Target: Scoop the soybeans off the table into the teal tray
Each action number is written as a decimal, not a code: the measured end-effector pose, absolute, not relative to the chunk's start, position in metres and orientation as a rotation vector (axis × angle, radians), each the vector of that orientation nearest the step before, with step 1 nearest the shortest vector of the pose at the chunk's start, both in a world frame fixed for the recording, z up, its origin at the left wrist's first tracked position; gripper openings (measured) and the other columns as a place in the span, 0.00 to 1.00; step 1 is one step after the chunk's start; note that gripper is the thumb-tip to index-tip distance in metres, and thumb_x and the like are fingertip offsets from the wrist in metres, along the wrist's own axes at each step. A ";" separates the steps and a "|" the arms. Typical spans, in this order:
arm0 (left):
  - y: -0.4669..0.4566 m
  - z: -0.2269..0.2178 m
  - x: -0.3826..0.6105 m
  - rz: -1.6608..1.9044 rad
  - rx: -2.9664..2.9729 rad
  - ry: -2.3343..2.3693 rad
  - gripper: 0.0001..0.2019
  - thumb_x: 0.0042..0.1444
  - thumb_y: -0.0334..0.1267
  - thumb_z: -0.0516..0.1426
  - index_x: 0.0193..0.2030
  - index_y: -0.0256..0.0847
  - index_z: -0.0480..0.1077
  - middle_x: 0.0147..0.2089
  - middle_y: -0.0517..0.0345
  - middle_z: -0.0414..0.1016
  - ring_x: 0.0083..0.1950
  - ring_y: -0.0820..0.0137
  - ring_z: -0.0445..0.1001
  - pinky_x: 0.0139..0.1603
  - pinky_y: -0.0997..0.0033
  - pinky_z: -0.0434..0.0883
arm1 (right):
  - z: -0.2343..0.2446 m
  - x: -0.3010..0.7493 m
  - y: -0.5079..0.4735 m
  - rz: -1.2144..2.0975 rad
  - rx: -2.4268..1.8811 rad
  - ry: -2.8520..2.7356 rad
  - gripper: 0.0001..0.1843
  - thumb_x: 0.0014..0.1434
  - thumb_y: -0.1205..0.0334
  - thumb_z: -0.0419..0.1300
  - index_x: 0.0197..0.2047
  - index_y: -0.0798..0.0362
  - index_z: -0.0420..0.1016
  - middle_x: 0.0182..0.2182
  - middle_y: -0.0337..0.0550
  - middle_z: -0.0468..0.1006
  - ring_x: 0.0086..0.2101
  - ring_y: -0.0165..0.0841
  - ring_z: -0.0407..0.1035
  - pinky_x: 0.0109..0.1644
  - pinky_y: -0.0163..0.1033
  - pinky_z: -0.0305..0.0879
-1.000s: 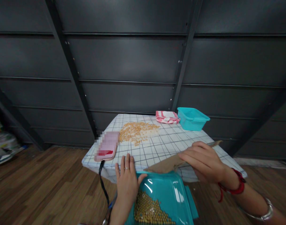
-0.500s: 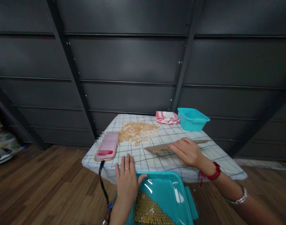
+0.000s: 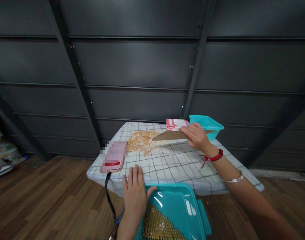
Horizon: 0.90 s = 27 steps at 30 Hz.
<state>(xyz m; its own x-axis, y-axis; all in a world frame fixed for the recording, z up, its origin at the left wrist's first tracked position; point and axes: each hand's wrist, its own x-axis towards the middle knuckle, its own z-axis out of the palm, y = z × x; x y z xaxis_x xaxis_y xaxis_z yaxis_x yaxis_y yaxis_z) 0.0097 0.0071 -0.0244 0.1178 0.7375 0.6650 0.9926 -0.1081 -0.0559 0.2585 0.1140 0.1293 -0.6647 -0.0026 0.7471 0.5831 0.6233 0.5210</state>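
Hands at work over a small table [image 3: 172, 163] under a checked cloth, centre frame. At centre left a flat pink object [image 3: 113, 156], blurred, lies on the table's near corner, with a black strap [image 3: 109, 196] hanging below it. Lower centre, the left hand [image 3: 136, 193] lies flat on the table's near edge, fingers straight and close together, thumb spread onto the rim of a teal tray [image 3: 182, 203] holding yellow beans [image 3: 157, 226]. Above, loose beans [image 3: 142, 140] lie scattered on the cloth. Just right of them the right hand [image 3: 196, 136] grips a strip of brown cardboard [image 3: 168, 135], fingers clamped over it, its pointed end at the heap's edge. Behind it sit a pink striped cloth [image 3: 174, 123] and a teal tub [image 3: 208, 122].
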 end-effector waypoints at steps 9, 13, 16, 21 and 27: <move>0.010 -0.029 0.011 -0.666 -1.875 -1.655 0.38 0.50 0.62 0.37 0.53 0.30 0.62 0.55 0.40 0.64 0.58 0.54 0.57 0.57 0.47 0.51 | 0.109 0.245 0.141 -1.030 -0.603 -2.118 0.19 0.51 0.77 0.43 0.42 0.57 0.68 0.28 0.43 0.73 0.30 0.31 0.64 0.39 0.41 0.53; 0.012 -0.031 0.013 -0.668 -1.872 -1.664 0.37 0.50 0.62 0.38 0.53 0.32 0.61 0.55 0.40 0.65 0.58 0.55 0.57 0.58 0.47 0.48 | 0.100 0.246 0.136 -1.019 -0.571 -2.148 0.19 0.51 0.77 0.43 0.43 0.57 0.66 0.30 0.44 0.74 0.31 0.32 0.64 0.40 0.42 0.53; 0.013 -0.031 0.014 -0.669 -1.863 -1.649 0.37 0.50 0.62 0.38 0.53 0.32 0.62 0.54 0.40 0.65 0.58 0.55 0.57 0.58 0.47 0.49 | 0.099 0.248 0.134 -1.012 -0.533 -2.146 0.19 0.50 0.78 0.43 0.42 0.57 0.66 0.31 0.44 0.74 0.31 0.32 0.64 0.39 0.41 0.53; 0.014 -0.032 0.015 -0.661 -1.845 -1.613 0.37 0.51 0.61 0.38 0.52 0.31 0.62 0.54 0.41 0.65 0.58 0.55 0.57 0.58 0.47 0.50 | 0.098 0.248 0.134 -0.991 -0.495 -2.165 0.20 0.49 0.78 0.43 0.42 0.57 0.65 0.31 0.44 0.73 0.31 0.32 0.63 0.39 0.42 0.53; 0.014 -0.035 0.014 -0.656 -1.860 -1.632 0.37 0.50 0.62 0.39 0.54 0.33 0.60 0.55 0.41 0.64 0.59 0.55 0.56 0.58 0.47 0.50 | 0.100 0.248 0.128 -1.012 -0.478 -2.164 0.19 0.51 0.77 0.43 0.44 0.57 0.65 0.28 0.43 0.73 0.30 0.32 0.63 0.39 0.42 0.54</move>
